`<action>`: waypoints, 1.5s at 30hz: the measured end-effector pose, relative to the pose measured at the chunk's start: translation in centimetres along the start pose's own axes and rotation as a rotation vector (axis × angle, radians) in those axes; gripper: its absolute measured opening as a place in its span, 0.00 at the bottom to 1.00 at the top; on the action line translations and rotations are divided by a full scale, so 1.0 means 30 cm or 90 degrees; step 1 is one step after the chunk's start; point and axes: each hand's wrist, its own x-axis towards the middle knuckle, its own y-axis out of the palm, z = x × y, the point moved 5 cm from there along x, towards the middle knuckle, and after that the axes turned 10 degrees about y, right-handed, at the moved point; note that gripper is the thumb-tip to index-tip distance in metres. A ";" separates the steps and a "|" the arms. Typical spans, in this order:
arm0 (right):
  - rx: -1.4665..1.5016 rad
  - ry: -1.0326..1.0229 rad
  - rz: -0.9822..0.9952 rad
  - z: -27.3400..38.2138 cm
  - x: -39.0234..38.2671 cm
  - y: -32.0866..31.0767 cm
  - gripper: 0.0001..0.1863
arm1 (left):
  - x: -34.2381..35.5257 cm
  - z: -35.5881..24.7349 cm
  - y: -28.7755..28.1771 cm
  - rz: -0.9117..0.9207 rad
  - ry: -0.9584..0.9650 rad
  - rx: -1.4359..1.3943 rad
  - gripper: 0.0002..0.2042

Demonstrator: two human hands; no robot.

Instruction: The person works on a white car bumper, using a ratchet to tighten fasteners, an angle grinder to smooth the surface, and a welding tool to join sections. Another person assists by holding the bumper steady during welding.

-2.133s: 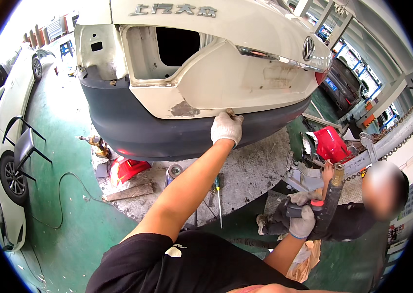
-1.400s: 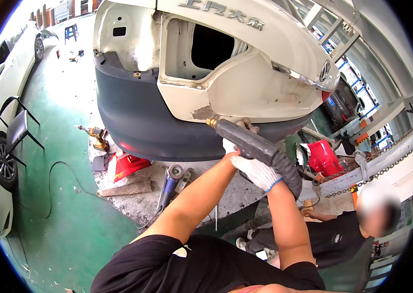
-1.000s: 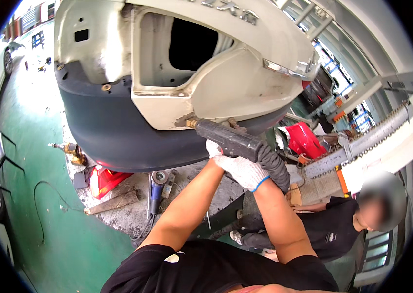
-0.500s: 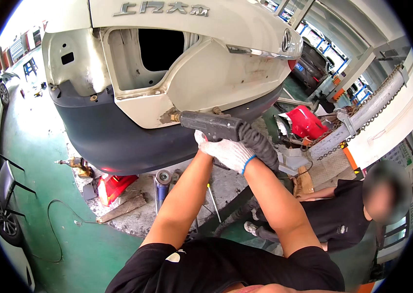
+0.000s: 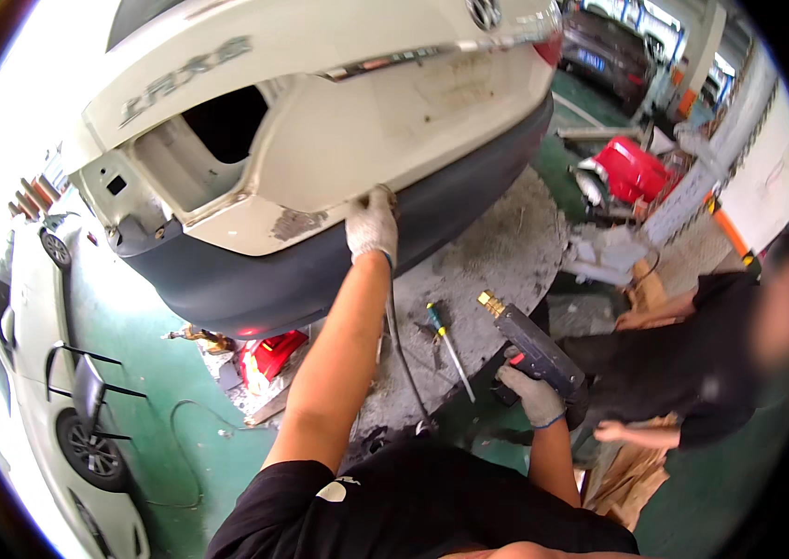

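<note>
The white car's tailgate [image 5: 320, 158] fills the upper middle, above a dark grey bumper [image 5: 292, 298]. My left hand [image 5: 371, 228], in a whitish knit glove, is closed at the tailgate's lower edge around a brownish end fitting, mostly hidden by the fingers. A dark cable [image 5: 397, 345] hangs down from there. Left of that hand, a scraped brown patch [image 5: 299, 223] shows on the paint. Low on the right, my gloved right hand [image 5: 532, 396] grips a black gun-shaped tool [image 5: 539, 347] with a brass tip, held away from the car.
A co-worker [image 5: 683, 363] in black crouches close on the right. A screwdriver [image 5: 450, 349], a red lamp [image 5: 270, 361] and a power drill [image 5: 203, 339] lie on the floor. A red car part [image 5: 637, 170] lies farther right. An upturned stool [image 5: 89, 391] stands beside another car at left.
Both hands were at the gun-shaped tool by the panel. My left hand has moved to the fitting, while my right has carried the tool down and right. The view has turned.
</note>
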 end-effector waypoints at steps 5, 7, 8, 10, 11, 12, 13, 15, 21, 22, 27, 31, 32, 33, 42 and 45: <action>0.296 0.249 0.012 -0.330 -0.033 -0.008 0.07 | 0.081 0.037 -0.083 0.055 -0.153 -0.042 0.15; 0.187 0.218 0.006 -0.380 -0.065 -0.054 0.09 | 0.120 0.047 -0.085 0.130 -0.238 -0.163 0.11; 0.138 0.192 -0.010 -0.399 -0.072 -0.088 0.09 | 0.113 0.025 -0.019 0.116 -0.261 -0.116 0.12; 0.228 0.154 -0.018 -0.484 -0.058 -0.110 0.11 | 0.133 0.021 0.030 0.053 -0.261 -0.028 0.13; 0.272 0.138 -0.013 -0.523 -0.072 -0.112 0.11 | 0.123 0.014 0.043 0.051 -0.259 -0.035 0.14; 0.281 0.206 0.000 -0.563 -0.065 -0.122 0.10 | 0.122 0.021 0.040 0.041 -0.258 -0.047 0.14; 0.234 0.195 0.012 -0.604 -0.067 -0.129 0.12 | 0.118 0.027 0.038 0.031 -0.256 -0.059 0.14; 0.061 0.188 0.061 -0.702 -0.073 -0.156 0.17 | 0.112 0.008 -0.003 -0.013 -0.228 -0.030 0.11; 0.173 0.289 0.025 -0.915 -0.139 -0.233 0.19 | -0.015 -0.218 -0.061 -0.027 0.107 0.007 0.11; 0.181 0.273 0.013 -0.984 -0.157 -0.239 0.19 | -0.007 -0.252 -0.084 -0.041 0.101 -0.049 0.14; 0.208 0.224 -0.048 -1.025 -0.208 -0.217 0.18 | 0.079 -0.145 -0.147 0.096 -0.162 -0.019 0.17; 0.055 0.164 -0.002 -0.952 -0.224 -0.097 0.21 | 0.232 0.023 -0.146 0.274 -0.231 0.010 0.14; 0.031 0.168 0.005 -0.951 -0.216 -0.074 0.22 | 0.254 0.010 -0.149 0.297 -0.235 0.041 0.14; 0.042 0.192 0.010 -0.936 -0.222 -0.032 0.24 | 0.262 -0.011 -0.182 0.310 -0.239 0.075 0.15; 0.058 0.312 -0.148 -0.791 -0.524 0.256 0.21 | 0.090 -0.140 -0.014 0.173 0.186 0.668 0.28; 0.115 0.362 -0.198 -0.787 -0.647 0.408 0.10 | 0.091 -0.122 -0.038 0.189 0.207 0.626 0.33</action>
